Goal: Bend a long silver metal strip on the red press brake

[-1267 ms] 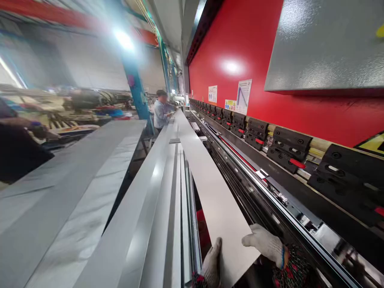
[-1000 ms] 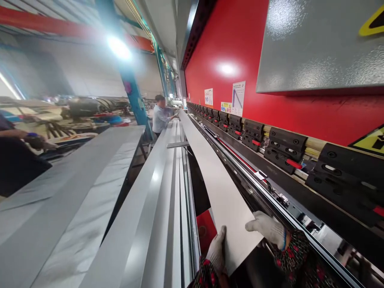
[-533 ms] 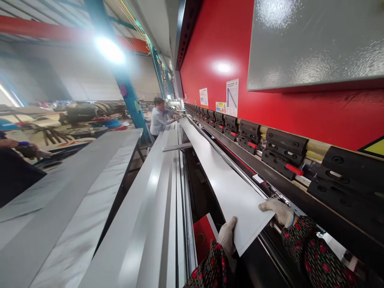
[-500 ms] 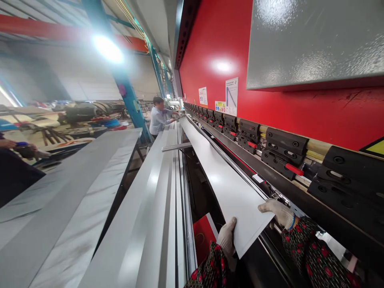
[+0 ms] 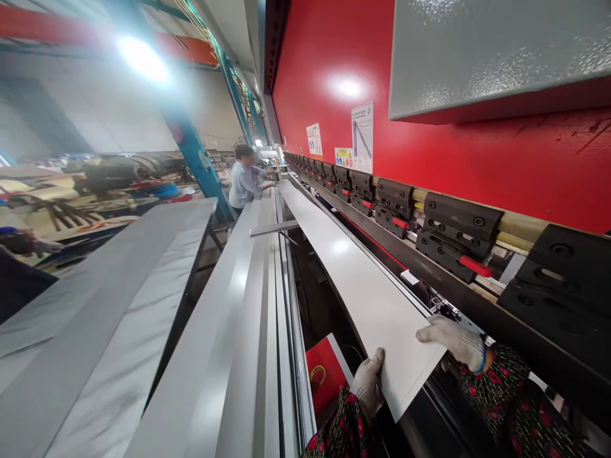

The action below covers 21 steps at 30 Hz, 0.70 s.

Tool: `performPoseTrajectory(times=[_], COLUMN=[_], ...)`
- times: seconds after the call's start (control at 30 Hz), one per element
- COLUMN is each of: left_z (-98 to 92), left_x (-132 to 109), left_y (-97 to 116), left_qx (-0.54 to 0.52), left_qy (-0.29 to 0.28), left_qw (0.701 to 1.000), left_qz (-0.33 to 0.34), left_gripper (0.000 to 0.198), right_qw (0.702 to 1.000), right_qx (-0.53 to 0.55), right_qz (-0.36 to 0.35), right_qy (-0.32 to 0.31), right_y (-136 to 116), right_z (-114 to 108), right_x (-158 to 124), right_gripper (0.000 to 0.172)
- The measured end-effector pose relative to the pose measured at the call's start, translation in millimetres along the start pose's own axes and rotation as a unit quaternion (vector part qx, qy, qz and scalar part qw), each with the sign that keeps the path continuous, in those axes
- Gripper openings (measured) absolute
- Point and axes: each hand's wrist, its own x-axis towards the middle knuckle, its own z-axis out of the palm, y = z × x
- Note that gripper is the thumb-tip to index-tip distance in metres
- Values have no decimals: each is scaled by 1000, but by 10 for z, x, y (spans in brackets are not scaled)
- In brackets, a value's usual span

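Gloved left hand (image 5: 370, 387) grips the near edge of a long metal sheet (image 5: 363, 286); gloved right hand (image 5: 453, 340) clasps its corner beside the red press (image 5: 382, 63). A co-worker (image 5: 242, 179) holds the far end.

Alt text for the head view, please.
Two gloved hands, left and right, hold the near end of a long white metal sheet along a red press brake; a co-worker stands at the far end.
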Motion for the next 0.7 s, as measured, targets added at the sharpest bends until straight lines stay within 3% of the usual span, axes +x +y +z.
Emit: performPoseTrajectory(times=[0.2,0.37,0.53,0.7], left_z=[-64,-67,-7,0], left_x=[42,50,86,2], left_y=[-39,52,357,745], left_qx=[9,16,33,50], left_qy=[-53,-32,20,33], left_qw=[999,999,999,997], left_qz=[-4,8,32,52], left_gripper=[64,58,53,50], right_qw=[999,999,999,997], right_qx=[-11,5,35,21], right_qz=[40,30,-9,-49], right_qy=[10,16,-16,-59], right_y=[35,105,-20,-338], right_z=[2,56,59,218], right_x=[3,103,350,416], right_gripper=[58,52,44,34])
